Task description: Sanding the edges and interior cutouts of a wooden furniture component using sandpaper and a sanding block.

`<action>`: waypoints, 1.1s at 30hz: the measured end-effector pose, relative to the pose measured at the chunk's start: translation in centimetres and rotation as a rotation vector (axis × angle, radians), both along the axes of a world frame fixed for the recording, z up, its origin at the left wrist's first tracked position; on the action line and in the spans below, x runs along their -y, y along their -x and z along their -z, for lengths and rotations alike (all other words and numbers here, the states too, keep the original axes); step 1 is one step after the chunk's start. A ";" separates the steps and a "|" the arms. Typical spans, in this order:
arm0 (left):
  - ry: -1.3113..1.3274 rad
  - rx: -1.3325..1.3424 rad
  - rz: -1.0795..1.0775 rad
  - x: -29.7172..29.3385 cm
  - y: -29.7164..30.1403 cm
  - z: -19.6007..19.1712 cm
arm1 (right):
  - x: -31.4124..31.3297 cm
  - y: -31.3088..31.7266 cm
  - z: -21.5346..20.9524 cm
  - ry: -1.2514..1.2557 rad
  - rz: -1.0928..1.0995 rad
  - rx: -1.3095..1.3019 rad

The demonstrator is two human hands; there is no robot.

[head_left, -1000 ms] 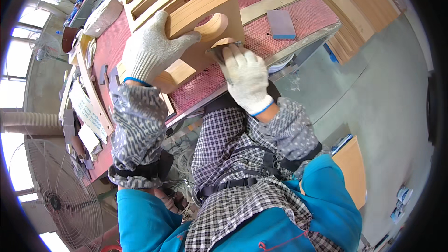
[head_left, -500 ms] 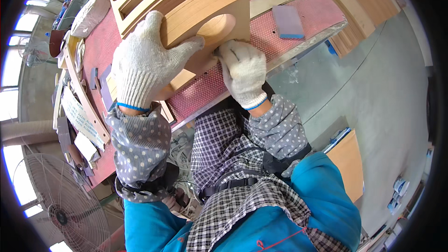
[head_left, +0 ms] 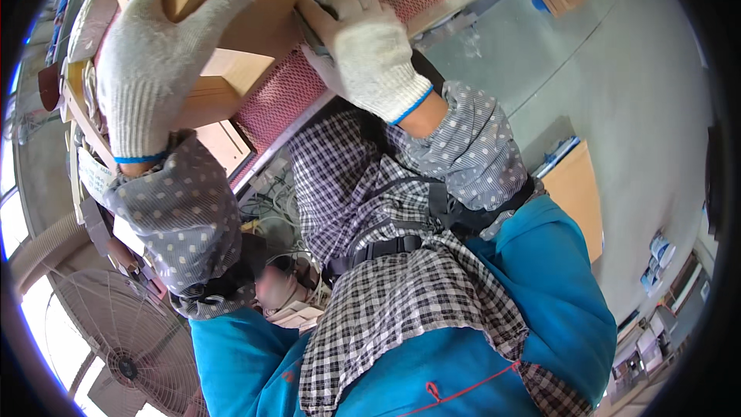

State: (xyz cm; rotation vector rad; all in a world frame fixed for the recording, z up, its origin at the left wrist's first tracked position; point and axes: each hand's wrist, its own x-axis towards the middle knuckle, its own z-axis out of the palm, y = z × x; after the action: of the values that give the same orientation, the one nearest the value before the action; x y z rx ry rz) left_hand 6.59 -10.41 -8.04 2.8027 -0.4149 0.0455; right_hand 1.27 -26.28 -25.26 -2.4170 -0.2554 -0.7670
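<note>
Head view: a curved tan wooden block [head_left: 270, 22] sits on the pink textured desk [head_left: 282, 99] between the white-gloved left hand [head_left: 158, 50] and right hand [head_left: 374, 46], both near, its long axis cropped. Left spreads, thumb overlapping it, grip unclear; right clasps a thin dark pad [head_left: 311, 31].

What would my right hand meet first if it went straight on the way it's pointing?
Your right hand points up and leftward in the picture, so probably the wooden piece, though depth is hard to judge.
</note>
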 end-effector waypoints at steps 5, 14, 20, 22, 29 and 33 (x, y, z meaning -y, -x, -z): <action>-0.067 0.025 -0.026 0.0 -0.3 0.4 | 0.0 1.3 -0.9 0.143 0.053 -0.232; -0.097 0.109 0.030 -1.2 -1.3 1.2 | 0.5 0.8 0.4 0.033 -0.021 -0.180; -0.152 0.212 0.095 -0.6 -0.8 0.3 | 0.1 -1.7 -0.2 0.173 0.082 -0.062; -0.229 0.276 0.142 -0.3 -0.9 0.1 | -0.1 -0.9 -1.0 0.195 0.124 -0.155; -0.145 0.190 0.143 -1.8 -1.8 0.1 | -0.2 -0.7 0.8 -0.044 -0.067 -0.047; -0.197 0.239 0.158 -1.6 -1.6 0.3 | -0.2 0.1 0.4 -0.279 -0.139 -0.209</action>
State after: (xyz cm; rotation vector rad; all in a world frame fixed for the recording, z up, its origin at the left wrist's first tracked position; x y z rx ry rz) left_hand 8.23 -8.83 -8.35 2.9561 -0.7331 0.3239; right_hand 1.16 -26.05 -25.65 -2.1674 -0.2146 -0.4509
